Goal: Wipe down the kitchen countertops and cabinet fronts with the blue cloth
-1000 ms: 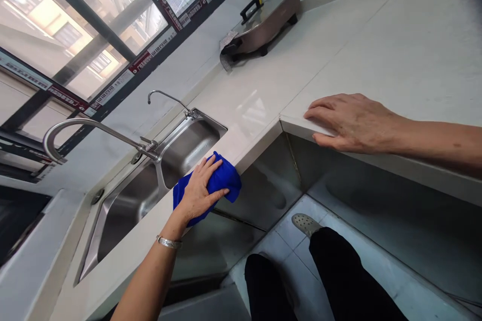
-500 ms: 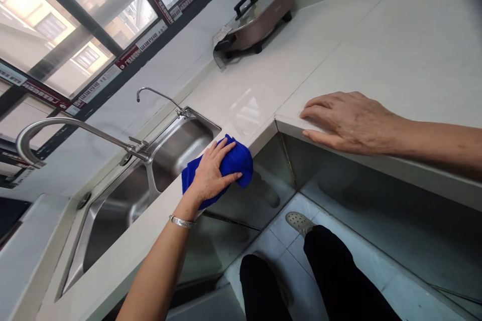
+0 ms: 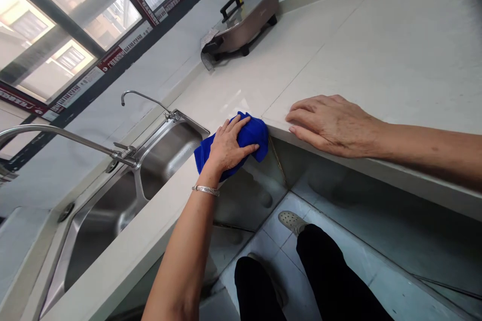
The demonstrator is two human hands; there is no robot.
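My left hand (image 3: 229, 149), a silver bracelet at its wrist, presses on a bunched blue cloth (image 3: 258, 135). Its fingers spread over the top and its thumb lies along the near side. The cloth covers the front edge of the white countertop (image 3: 361, 45) near the inner corner, just right of the sink, and part of it hangs over that edge. On the other side of the corner, my right hand (image 3: 331, 125) rests at the counter's edge with fingers extended and nothing in it.
To the left is a double-bowl steel sink (image 3: 101, 235) with a large faucet (image 3: 124, 153) and a thin tap (image 3: 145, 95). A lidded electric pan (image 3: 246, 25) stands at the back by the wall. Below are open space under the counter and a tiled floor (image 3: 280, 228).
My left hand has slid the blue cloth along the counter edge, away from the sink and toward the corner. My right hand stays on the counter. The whole view has shifted slightly.
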